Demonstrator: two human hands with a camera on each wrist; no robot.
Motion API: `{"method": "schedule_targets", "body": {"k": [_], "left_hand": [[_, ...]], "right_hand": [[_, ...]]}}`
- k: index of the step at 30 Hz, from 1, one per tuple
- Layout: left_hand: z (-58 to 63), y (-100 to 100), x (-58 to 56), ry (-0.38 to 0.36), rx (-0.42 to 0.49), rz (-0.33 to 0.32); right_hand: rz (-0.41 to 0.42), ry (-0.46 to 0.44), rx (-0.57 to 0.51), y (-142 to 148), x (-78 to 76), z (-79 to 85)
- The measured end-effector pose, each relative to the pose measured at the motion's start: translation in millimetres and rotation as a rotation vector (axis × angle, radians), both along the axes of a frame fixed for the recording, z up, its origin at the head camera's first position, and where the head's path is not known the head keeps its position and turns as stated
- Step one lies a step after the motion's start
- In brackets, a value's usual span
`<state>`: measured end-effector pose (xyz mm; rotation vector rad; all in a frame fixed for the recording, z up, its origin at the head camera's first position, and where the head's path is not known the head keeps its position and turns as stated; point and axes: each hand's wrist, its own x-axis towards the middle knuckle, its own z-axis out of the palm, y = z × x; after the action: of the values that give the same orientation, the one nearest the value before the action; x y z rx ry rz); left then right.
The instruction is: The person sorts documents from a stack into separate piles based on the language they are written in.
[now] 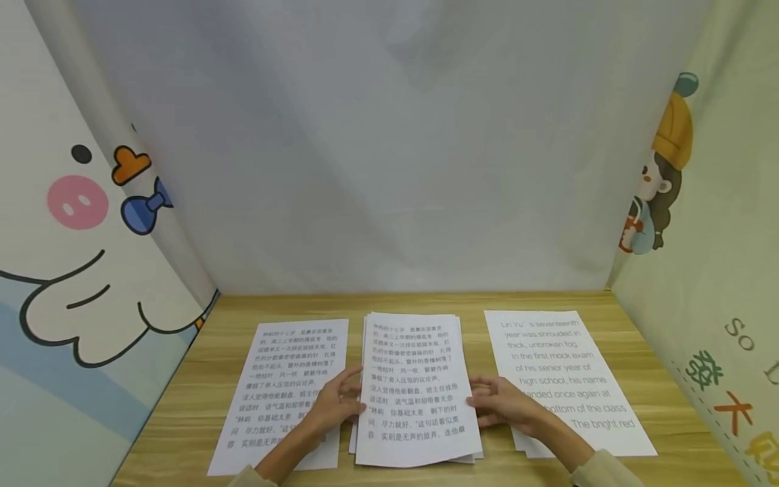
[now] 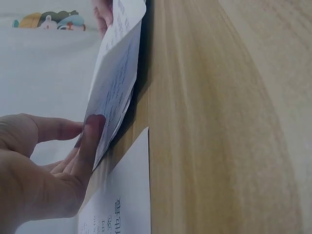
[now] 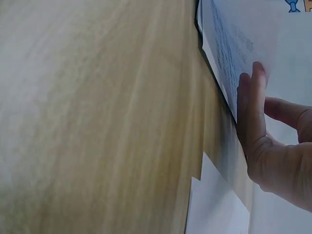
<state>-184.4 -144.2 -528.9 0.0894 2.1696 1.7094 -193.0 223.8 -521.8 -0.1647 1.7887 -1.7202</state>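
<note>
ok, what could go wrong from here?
The top sheet is held only at its side edges by left hand and right hand, and it bends, so it might crease or slip. The sheets beneath stick out unevenly and could shift if brushed. The left forearm overlaps the left sheet and may drag it.

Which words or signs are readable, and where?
Right sheet: "Lin Yu's seventeenth year was shrouded in thick, unbroken fog. In the first mock exam of his senior year of high school, his name landed once again at …bottom of the class …The bright red"
Middle sheet: "林屿的十七岁", rest too small
Left sheet: likewise
Right wall: "SO"
Right wall: "發"
Right wall: "大", others cropped
</note>
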Motion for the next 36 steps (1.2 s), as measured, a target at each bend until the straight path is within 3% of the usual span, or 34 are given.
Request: {"method": "schedule_targets", "body": {"k": [8, 17, 28, 36], "left_hand": [[5.3, 0.4, -1.4, 0.022, -0.007, 0.046], [12.9, 2.3, -0.5, 0.006, 0.063, 0.132], [17.6, -4.4, -2.3, 0.09, 0.113, 0.192], [20.1, -15.4, 0.4, 0.083, 0.097, 0.232]], "right_hand": [[-0.006, 0.022, -0.019, 0.5, 3.4, 8.9], [-0.029, 0.062, -0.028, -0.5, 9.2, 16.1], [-0.129, 0.089, 0.012, -11.8, 8.1, 24.6], [-0.169, 0.092, 0.021, -24.3, 3.6, 22.4]]}}
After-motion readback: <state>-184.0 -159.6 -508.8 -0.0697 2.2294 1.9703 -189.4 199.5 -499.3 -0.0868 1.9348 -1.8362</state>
